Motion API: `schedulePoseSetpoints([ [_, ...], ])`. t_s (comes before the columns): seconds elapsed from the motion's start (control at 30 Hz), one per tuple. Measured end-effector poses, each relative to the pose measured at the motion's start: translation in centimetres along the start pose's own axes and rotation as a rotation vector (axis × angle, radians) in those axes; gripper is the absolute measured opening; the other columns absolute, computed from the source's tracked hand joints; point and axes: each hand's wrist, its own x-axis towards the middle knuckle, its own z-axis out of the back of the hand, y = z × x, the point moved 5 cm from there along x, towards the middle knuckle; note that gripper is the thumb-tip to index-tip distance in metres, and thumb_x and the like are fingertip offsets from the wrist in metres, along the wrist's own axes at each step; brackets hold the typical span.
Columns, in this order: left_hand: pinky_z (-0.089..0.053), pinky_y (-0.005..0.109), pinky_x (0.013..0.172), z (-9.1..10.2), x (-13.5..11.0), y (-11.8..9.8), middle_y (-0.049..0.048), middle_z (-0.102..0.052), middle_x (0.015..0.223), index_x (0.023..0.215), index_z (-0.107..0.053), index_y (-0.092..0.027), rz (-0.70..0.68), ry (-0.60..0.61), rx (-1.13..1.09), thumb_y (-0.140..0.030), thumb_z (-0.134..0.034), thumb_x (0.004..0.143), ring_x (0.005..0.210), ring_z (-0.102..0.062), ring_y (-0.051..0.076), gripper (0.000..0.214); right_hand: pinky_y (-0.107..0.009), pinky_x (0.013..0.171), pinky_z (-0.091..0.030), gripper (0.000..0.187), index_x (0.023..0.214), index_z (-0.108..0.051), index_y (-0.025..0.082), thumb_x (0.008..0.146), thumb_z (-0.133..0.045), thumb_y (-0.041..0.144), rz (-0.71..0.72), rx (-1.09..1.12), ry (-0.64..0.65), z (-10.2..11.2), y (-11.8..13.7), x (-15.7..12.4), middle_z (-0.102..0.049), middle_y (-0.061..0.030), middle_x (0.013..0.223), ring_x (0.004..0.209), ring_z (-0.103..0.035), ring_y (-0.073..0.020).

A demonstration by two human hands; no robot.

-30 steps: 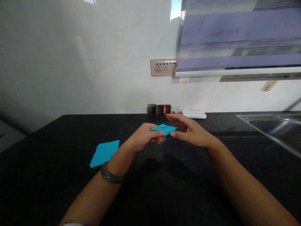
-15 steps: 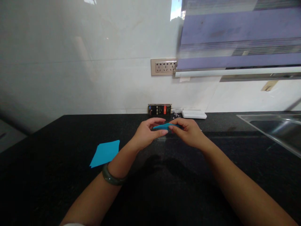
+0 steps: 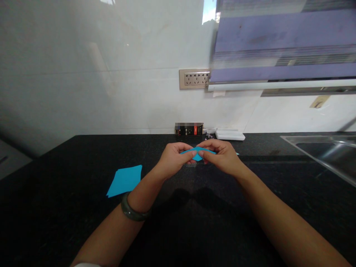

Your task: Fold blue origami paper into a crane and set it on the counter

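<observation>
A folded piece of blue paper (image 3: 197, 157) is held between my two hands, just above the dark counter. My left hand (image 3: 174, 157) pinches its left side, the thumb on the near face and the fingers behind. On the right side, my right hand (image 3: 222, 155) grips it the same way, its thumb close to the left one. The paper slopes down to both sides from a raised middle, with a pointed part hanging toward me. Several flat blue sheets (image 3: 125, 180) lie in a loose stack on the counter, left of my left forearm.
A phone (image 3: 189, 129) leans against the tiled wall behind my hands, a white power strip or box (image 3: 230, 135) beside it. The metal sink (image 3: 328, 148) is set into the black counter (image 3: 194, 237) at the right. A wall socket (image 3: 195, 79) and purple blind (image 3: 278, 37) are above.
My left fingers have closed onto the left side of the blue paper, where they were apart around it before. The paper has tipped so that more of its near face shows.
</observation>
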Motion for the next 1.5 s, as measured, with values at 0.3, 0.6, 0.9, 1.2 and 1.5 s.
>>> schedulePoseSetpoints([
  [0.3,-0.046,0.019,0.052,-0.4,-0.3,-0.4,-0.0007,-0.061,0.057,0.072,-0.062,-0.010,0.035,0.011,-0.070,-0.021,-0.066,0.064,0.050,-0.057,0.008,0.014,-0.021,0.043,-0.045,0.007,0.074,-0.064,0.017,0.068,-0.063,0.020,-0.014,0.024,-0.082,0.2,-0.2,-0.2,-0.061,0.0018,0.055,0.045,-0.056,-0.0098],
  [0.6,-0.047,0.019,0.052,-0.6,-0.2,0.4,0.0002,-0.064,0.059,0.072,-0.063,-0.011,0.121,0.107,-0.284,-0.021,-0.068,0.064,0.050,-0.059,0.008,0.014,-0.021,0.045,-0.047,0.007,0.073,-0.066,0.017,0.069,-0.060,0.017,0.084,0.044,-0.064,0.2,0.1,-0.3,-0.064,0.0012,0.060,0.047,-0.058,-0.0093],
  [0.9,-0.047,0.020,0.053,-0.1,-0.1,-0.2,0.0033,-0.064,0.061,0.071,-0.064,-0.010,0.030,0.018,-0.086,-0.032,-0.067,0.065,0.053,-0.058,0.009,0.024,-0.022,0.055,-0.046,0.010,0.080,-0.066,0.018,0.073,-0.058,0.020,0.199,-0.231,-0.035,0.1,1.3,-0.4,-0.065,-0.0013,0.073,0.063,-0.059,-0.0117],
  [1.2,-0.047,0.025,0.060,0.8,-0.2,-1.2,0.0057,-0.067,0.069,0.077,-0.068,-0.013,-0.248,-0.121,0.266,-0.032,-0.066,0.067,0.063,-0.060,0.014,0.022,-0.024,0.063,-0.045,0.018,0.088,-0.065,0.017,0.077,-0.058,0.030,0.200,-0.304,-0.024,0.2,1.6,-0.2,-0.066,-0.0035,0.079,0.070,-0.059,-0.0133],
  [1.5,-0.048,0.025,0.065,0.5,-0.9,-2.1,0.0063,-0.069,0.076,0.078,-0.068,-0.015,-0.492,-0.153,0.491,-0.028,-0.060,0.073,0.070,-0.062,0.014,0.016,-0.022,0.061,-0.042,0.013,0.081,-0.064,0.017,0.079,-0.056,0.027,0.230,-0.370,-0.028,0.4,2.1,-0.2,-0.064,-0.0010,0.072,0.066,-0.056,-0.0110],
])
